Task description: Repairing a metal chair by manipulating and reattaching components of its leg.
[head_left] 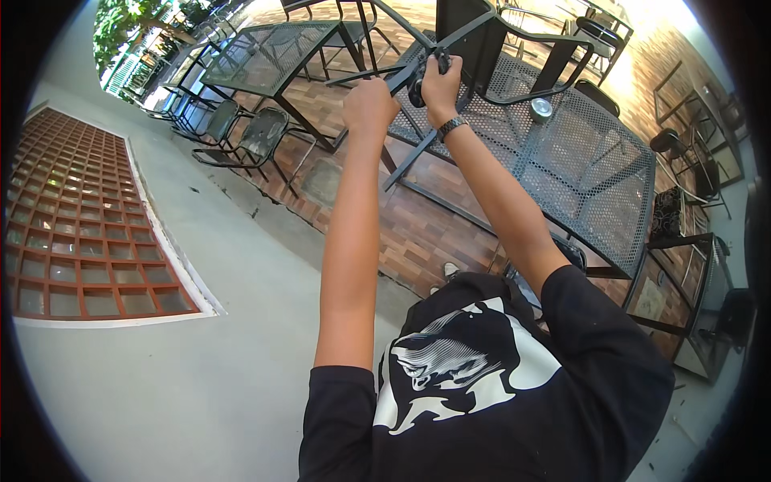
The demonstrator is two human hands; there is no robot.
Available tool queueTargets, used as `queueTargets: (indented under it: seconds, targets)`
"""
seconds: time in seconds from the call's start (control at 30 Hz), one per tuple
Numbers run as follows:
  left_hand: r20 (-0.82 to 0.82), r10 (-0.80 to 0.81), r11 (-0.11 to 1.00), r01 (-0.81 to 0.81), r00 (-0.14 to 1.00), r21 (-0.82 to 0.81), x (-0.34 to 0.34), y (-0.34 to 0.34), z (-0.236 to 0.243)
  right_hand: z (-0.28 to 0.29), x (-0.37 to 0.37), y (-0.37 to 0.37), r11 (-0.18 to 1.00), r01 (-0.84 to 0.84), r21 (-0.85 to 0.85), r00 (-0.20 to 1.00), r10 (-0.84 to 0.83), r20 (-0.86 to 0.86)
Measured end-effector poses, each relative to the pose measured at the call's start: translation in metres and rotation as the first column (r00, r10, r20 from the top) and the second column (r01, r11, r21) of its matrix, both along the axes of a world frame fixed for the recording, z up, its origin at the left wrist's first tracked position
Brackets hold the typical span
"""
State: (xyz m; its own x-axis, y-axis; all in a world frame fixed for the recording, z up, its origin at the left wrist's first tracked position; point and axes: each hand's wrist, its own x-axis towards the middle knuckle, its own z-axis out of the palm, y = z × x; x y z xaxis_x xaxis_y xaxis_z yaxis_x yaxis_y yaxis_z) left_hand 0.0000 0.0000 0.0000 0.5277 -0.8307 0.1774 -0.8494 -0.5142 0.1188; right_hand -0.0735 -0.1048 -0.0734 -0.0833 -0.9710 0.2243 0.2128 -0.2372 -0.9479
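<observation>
An upturned office chair lies on a black mesh-top table (pixel 594 173), its star-shaped metal base (pixel 414 157) spread toward me. My left hand (pixel 369 108) is closed in a fist around one of the base's legs. Near the middle of the base, my right hand (pixel 440 87), with a dark watch (pixel 451 127) on its wrist, is closed around a black rounded part (pixel 416 88). I cannot make out what kind of part it is, as my fingers cover some of it. The chair's black armrest (pixel 574 72) sticks out to the right of my hands.
A round metal tin (pixel 540 109) stands on the tabletop. Another mesh table (pixel 273 56) and dark metal chairs (pixel 261 136) stand at the far left. More chairs (pixel 707 173) are at the right. A pale wall (pixel 201 241) with a red lattice window (pixel 88 225) runs along my left.
</observation>
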Motion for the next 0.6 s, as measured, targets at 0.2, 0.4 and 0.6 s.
queueTargets:
  seconds: [0.2,0.4,0.6]
  targets:
    - [-0.068,-0.027,0.999,0.029,0.997,0.025,0.01,0.021,0.003,0.013,-0.021,0.014,0.93,-0.06,-0.362,0.929,-0.081,-0.361]
    - [-0.08,0.039,0.999,-0.037,0.996,0.021,-0.002,0.024,0.006,0.041,-0.056,0.014,0.695,-0.382,-0.61,0.684,-0.231,-0.692]
    - [-0.04,-0.022,0.999,0.02,0.999,-0.051,0.003,0.023,-0.001,0.05,-0.047,0.022,0.704,-0.457,-0.543,0.603,-0.203,-0.771]
